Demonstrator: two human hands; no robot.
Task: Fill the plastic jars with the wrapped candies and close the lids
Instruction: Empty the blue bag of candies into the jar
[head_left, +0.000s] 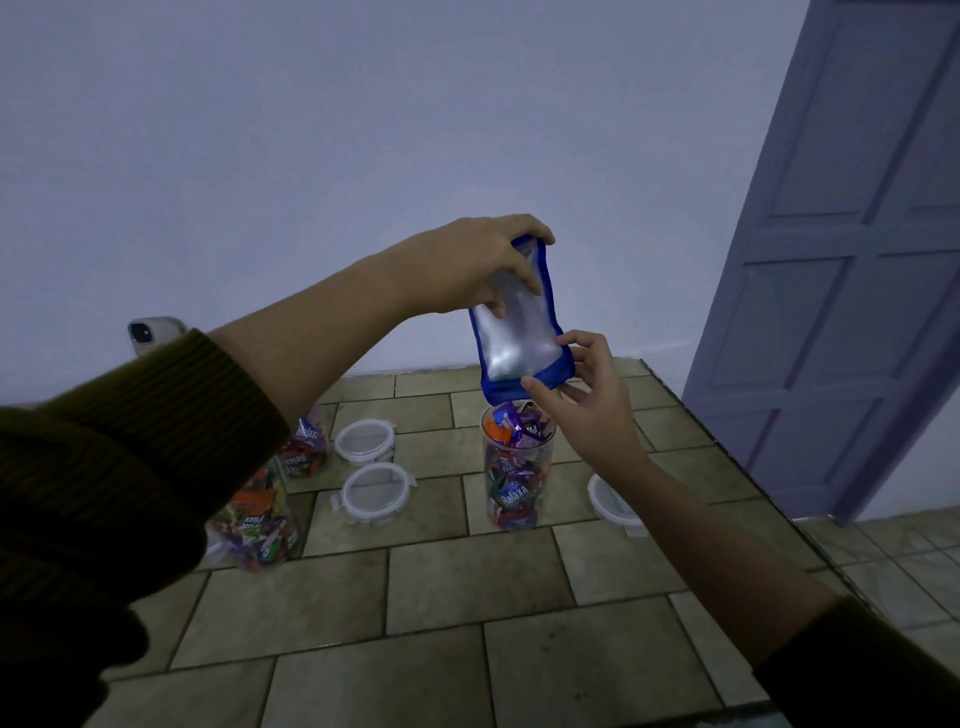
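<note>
Pouch (519, 332), blue-edged with silver foil, hangs upended at frame centre, its mouth just above the centre jar (517, 483). The jar stands on the tiled desk (467, 597), and wrapped candies (514, 423) are heaped above its rim.

Handling, judged: the pouch looks nearly flat, so it is light, limp and crinkly, and the foil is likely slippery. Best held by the sealed edge and a corner near the mouth, as it is now. The jar is clear rigid plastic, weighted by its fill and stable, but the tall shape could tip if it is knocked at the top. Hold it round the body when lidding. The piled candies may block the lid and probably need pressing down.

Left grip (478, 265), upper centre: fingers curled over the pouch's raised end, thumb on the foil face, closed firmly on it.
Right grip (587, 400), right of centre: thumb and forefinger pinch the pouch's lower corner by the mouth, other fingers loose and spread, none touching the jar.

Lower left: two more candy-filled jars (260, 519), both open. Two lids (376, 491) lie between them and the centre jar, and a third lid (610, 501) sits partly behind the right forearm. No lid is fitted yet.
</note>
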